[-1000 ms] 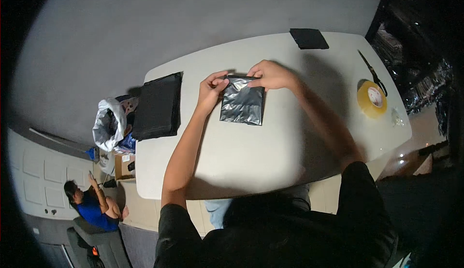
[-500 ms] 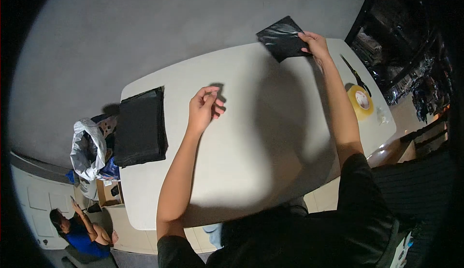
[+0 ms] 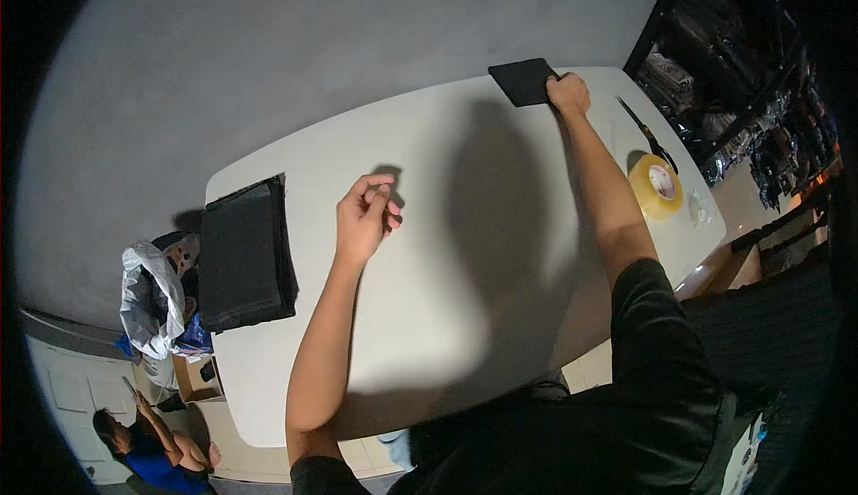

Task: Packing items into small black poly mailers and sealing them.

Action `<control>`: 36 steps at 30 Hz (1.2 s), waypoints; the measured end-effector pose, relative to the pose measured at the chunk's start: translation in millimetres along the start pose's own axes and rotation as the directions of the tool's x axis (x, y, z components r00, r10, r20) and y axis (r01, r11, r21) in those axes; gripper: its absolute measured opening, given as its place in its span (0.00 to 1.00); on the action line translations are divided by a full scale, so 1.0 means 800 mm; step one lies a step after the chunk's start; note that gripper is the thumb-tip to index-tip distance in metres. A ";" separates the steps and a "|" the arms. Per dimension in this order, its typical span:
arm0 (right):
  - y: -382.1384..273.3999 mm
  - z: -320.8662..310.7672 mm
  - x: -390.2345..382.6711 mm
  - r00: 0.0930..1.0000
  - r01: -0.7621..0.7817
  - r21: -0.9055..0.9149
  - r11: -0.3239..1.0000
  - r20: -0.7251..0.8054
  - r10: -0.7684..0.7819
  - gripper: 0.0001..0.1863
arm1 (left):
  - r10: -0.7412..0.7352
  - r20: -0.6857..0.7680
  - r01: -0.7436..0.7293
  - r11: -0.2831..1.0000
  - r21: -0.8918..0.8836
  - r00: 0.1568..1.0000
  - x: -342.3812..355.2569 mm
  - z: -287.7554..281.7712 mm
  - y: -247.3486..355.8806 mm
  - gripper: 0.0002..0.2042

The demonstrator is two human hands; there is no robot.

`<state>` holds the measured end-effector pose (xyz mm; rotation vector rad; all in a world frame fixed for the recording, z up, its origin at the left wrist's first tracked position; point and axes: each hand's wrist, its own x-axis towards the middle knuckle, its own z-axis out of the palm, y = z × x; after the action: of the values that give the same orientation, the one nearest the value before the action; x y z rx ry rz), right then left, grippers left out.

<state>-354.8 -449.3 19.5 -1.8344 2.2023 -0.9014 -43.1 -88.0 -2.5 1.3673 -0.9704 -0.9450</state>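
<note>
Right hand (image 3: 569, 95): knuckles up, fingers folded under, at the near-right edge of the flat black packet (image 3: 521, 82). Fingertips hidden; can't tell if it's pinching or pressing. Packet sits just left of that hand at the table's far edge; one piece or several, can't tell. Left hand (image 3: 364, 218): half-curled, loose, bare, over the table; palm mostly hidden.

Surface: white table (image 3: 411, 334), rounded corners, big soft shadow between the hands. Black stack (image 3: 243, 258) left of left hand, layers hard to separate. Scissors (image 3: 657, 145) and yellowish tape roll (image 3: 657, 187) right of right hand; clear scrap beyond the roll, too small to identify.

Room: grey wall past both hands. Silver-white bag (image 3: 150, 298) beyond the stack, contents dark. Seated person far lower left, cut off by the frame.
</note>
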 end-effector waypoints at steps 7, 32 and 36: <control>0.017 0.006 0.009 0.996 -0.048 0.042 0.998 -0.069 0.051 0.25 | 0.017 0.020 -0.017 1.000 -0.002 1.000 0.004 0.002 0.001 0.10; -0.079 0.077 0.011 0.964 0.168 -0.307 0.937 0.252 -0.090 0.59 | -0.025 0.030 0.021 0.992 0.123 0.999 0.002 0.000 -0.002 0.09; -0.073 0.082 0.016 0.967 0.151 -0.311 0.938 0.244 -0.075 0.59 | -0.002 0.048 -0.003 0.995 0.103 0.999 0.003 0.003 -0.006 0.10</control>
<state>-277.8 -489.2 0.4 -2.1038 2.2209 -0.3243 -44.5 -90.9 -7.6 1.4364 -1.0687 -0.9423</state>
